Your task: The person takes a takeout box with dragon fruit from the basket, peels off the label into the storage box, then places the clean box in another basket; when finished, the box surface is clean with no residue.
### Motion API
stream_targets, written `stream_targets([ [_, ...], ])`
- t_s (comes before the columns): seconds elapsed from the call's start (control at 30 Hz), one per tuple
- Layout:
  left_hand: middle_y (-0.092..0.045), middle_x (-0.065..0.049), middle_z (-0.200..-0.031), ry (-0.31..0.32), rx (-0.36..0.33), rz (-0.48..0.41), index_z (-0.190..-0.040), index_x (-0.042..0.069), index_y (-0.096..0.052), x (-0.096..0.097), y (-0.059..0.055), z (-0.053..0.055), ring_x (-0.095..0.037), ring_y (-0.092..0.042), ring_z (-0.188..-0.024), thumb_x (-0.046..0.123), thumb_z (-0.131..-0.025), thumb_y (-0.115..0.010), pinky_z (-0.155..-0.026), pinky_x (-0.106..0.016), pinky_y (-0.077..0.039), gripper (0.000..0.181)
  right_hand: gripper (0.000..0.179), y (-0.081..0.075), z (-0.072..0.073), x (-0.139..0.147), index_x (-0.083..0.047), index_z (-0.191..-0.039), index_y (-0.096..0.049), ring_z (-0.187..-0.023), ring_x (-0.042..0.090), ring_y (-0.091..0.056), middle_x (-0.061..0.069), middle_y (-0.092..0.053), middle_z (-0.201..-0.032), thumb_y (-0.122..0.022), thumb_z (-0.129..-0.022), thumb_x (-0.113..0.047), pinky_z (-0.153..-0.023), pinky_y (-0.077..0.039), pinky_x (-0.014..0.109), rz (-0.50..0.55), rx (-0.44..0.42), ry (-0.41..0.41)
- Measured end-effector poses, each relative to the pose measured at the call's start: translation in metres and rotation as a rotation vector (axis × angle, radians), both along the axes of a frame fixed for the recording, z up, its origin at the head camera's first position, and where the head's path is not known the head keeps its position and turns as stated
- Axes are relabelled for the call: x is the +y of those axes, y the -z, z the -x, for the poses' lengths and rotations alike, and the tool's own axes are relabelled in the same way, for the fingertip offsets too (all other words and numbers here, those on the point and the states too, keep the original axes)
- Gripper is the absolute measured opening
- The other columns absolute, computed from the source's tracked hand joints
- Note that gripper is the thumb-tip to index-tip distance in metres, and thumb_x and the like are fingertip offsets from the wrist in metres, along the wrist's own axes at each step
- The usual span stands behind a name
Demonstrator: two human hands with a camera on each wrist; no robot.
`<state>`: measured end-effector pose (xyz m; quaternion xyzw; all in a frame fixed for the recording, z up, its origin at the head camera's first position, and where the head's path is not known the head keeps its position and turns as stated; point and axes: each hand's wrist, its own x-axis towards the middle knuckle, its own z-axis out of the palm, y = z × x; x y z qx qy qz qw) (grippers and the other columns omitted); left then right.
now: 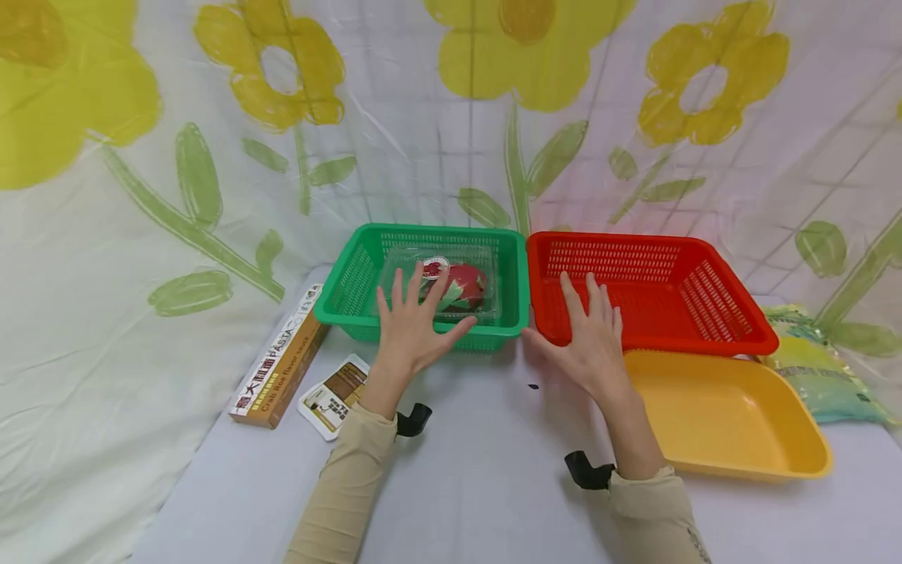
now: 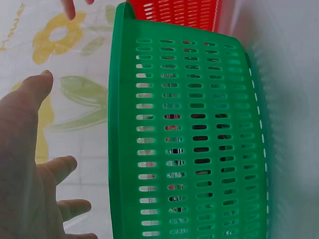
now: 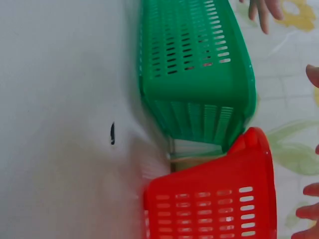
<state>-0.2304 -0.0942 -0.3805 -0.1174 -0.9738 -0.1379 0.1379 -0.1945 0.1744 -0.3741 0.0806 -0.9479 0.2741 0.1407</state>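
Observation:
My left hand (image 1: pixel 411 333) is spread over the near rim of the green basket (image 1: pixel 350 319), fingers straight and holding nothing. Inside that basket lies a clear plastic box (image 1: pixel 395 274) with a red dragon fruit (image 1: pixel 470 283) and a round label; the fingers partly cover it. In the left wrist view the hand (image 2: pixel 30 164) is beside the basket's upper rim, apart from it. My right hand (image 1: pixel 588 345), also spread with nothing in it, hovers at the near left corner of the red basket (image 1: pixel 705 345). Only its fingertips show at the right wrist view's edge.
A yellow tray (image 1: pixel 733 415) stands in front of the red basket, with a green-yellow packet (image 1: pixel 820 368) at its right. On the left lie a pasta box (image 1: pixel 282 356) and a white-brown packet (image 1: pixel 331 403). A small dark scrap (image 1: pixel 533 386) lies between the hands.

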Motion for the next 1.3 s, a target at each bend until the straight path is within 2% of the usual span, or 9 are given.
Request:
stream_targets([
  [0.2,-0.012,-0.01,-0.165,-0.015,-0.008,-0.012,-0.158,0.031,-0.022,-0.004,0.002,0.002,-0.042,-0.005,-0.149,0.078,-0.085,-0.044,-0.113,-0.069,-0.003,0.09,0.1,0.008,0.004,-0.001,-0.021,-0.16,-0.017,-0.147,0.043,-0.005,0.02,-0.007,-0.163,-0.069,-0.082,-0.057,-0.113,-0.005,0.069,0.012,-0.025,-0.007],
  [0.5,-0.011,-0.01,-0.165,-0.059,-0.025,-0.01,-0.159,0.032,-0.019,-0.017,0.008,0.009,-0.042,-0.004,-0.149,0.078,-0.087,-0.04,-0.113,-0.068,-0.003,0.088,0.1,0.011,0.012,-0.003,-0.021,-0.159,-0.018,-0.147,0.043,-0.007,0.02,-0.008,-0.162,-0.069,-0.082,-0.058,-0.112,-0.007,0.07,0.008,-0.03,-0.01],
  [0.73,-0.012,-0.012,-0.164,-0.117,-0.015,-0.038,-0.159,0.032,-0.018,-0.038,0.011,0.01,-0.043,-0.007,-0.148,0.078,-0.088,-0.039,-0.112,-0.07,-0.004,0.087,0.098,0.009,0.02,-0.008,-0.02,-0.159,-0.018,-0.146,0.043,-0.011,0.021,-0.01,-0.161,-0.07,-0.083,-0.055,-0.112,-0.008,0.07,0.008,-0.003,-0.036],
  [0.93,-0.012,-0.013,-0.164,-0.144,-0.011,-0.088,-0.159,0.03,-0.02,-0.056,0.012,0.009,-0.045,-0.006,-0.147,0.076,-0.088,-0.041,-0.111,-0.072,-0.003,0.087,0.098,0.004,0.028,-0.017,-0.019,-0.159,-0.02,-0.145,0.041,-0.013,0.021,-0.013,-0.16,-0.069,-0.083,-0.056,-0.112,-0.01,0.069,-0.007,0.017,-0.055],
  [1.13,-0.008,-0.014,-0.164,-0.197,-0.007,-0.13,-0.159,0.029,-0.02,-0.077,0.014,0.008,-0.046,-0.005,-0.147,0.077,-0.088,-0.041,-0.111,-0.072,-0.004,0.088,0.098,-0.004,0.04,-0.028,-0.02,-0.159,-0.018,-0.146,0.042,-0.012,0.02,-0.011,-0.161,-0.068,-0.084,-0.057,-0.113,-0.01,0.068,-0.044,0.008,-0.094],
  [1.3,-0.005,-0.015,-0.164,-0.231,-0.04,-0.17,-0.159,0.028,-0.019,-0.099,0.011,0.005,-0.048,-0.002,-0.147,0.08,-0.084,-0.044,-0.11,-0.073,-0.002,0.094,0.095,-0.014,0.054,-0.039,-0.02,-0.159,-0.02,-0.146,0.041,-0.012,0.019,-0.012,-0.162,-0.066,-0.085,-0.058,-0.114,-0.012,0.066,-0.061,0.011,-0.134],
])
